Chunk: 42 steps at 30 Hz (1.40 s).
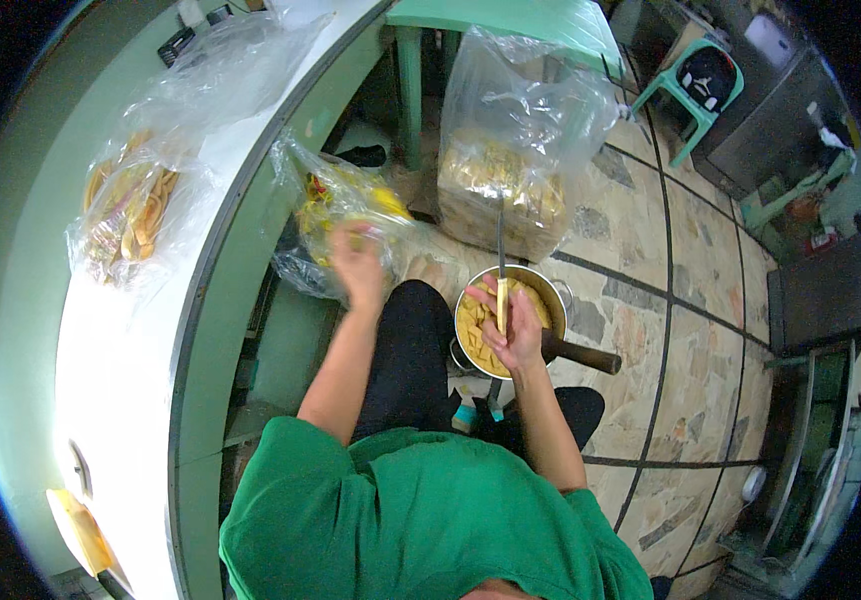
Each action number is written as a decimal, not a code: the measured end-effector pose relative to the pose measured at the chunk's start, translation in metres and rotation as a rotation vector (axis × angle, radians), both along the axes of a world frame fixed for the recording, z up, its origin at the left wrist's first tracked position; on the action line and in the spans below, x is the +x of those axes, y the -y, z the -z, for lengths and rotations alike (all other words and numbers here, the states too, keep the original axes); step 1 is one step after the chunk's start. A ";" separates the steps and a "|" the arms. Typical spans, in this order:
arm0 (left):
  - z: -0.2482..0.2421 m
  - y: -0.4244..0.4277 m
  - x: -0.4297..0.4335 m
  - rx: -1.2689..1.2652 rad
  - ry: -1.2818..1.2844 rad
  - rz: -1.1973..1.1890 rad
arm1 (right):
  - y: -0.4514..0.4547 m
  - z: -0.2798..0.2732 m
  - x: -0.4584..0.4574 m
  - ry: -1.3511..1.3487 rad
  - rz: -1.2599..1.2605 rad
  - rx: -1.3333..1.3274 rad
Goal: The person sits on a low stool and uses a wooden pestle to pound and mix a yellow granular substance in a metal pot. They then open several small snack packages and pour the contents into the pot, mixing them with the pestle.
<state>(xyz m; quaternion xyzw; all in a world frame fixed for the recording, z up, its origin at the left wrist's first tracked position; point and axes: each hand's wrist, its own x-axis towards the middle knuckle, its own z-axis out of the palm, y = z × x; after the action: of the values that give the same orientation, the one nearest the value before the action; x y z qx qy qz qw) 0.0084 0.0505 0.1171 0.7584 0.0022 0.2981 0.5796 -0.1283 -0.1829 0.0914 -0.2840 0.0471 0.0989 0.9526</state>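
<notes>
My right hand is over a metal pot and holds a knife with a pale yellow handle, its blade pointing away from me. Pale yellow cut pieces lie in the pot, and a dark wooden handle sticks out past its rim on the right. My left hand, blurred, is at a clear plastic bag with yellow and some red things inside. Whether its fingers hold anything cannot be made out.
A large clear bag of yellowish contents stands on the tiled floor beyond the pot. On the white counter at left lies a plastic bag of brownish pieces. A green table and green chair stand farther off.
</notes>
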 end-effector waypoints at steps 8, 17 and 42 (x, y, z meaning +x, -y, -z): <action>0.073 -0.065 0.153 0.602 -0.165 -0.274 | -0.006 0.015 -0.028 -0.208 -0.032 -0.194; 0.171 -0.085 0.240 0.937 -0.902 0.192 | 0.020 0.028 -0.089 -0.448 0.082 -0.306; -0.181 -0.317 0.034 0.834 -0.252 -0.314 | 0.071 0.208 -0.087 -0.500 0.466 -0.957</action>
<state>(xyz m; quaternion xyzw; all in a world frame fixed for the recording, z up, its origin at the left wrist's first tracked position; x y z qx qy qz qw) 0.0428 0.3678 0.2983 0.9475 0.0672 0.2634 0.1681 -0.2157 -0.2538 -0.1163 -0.6327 0.3710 -0.0812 0.6749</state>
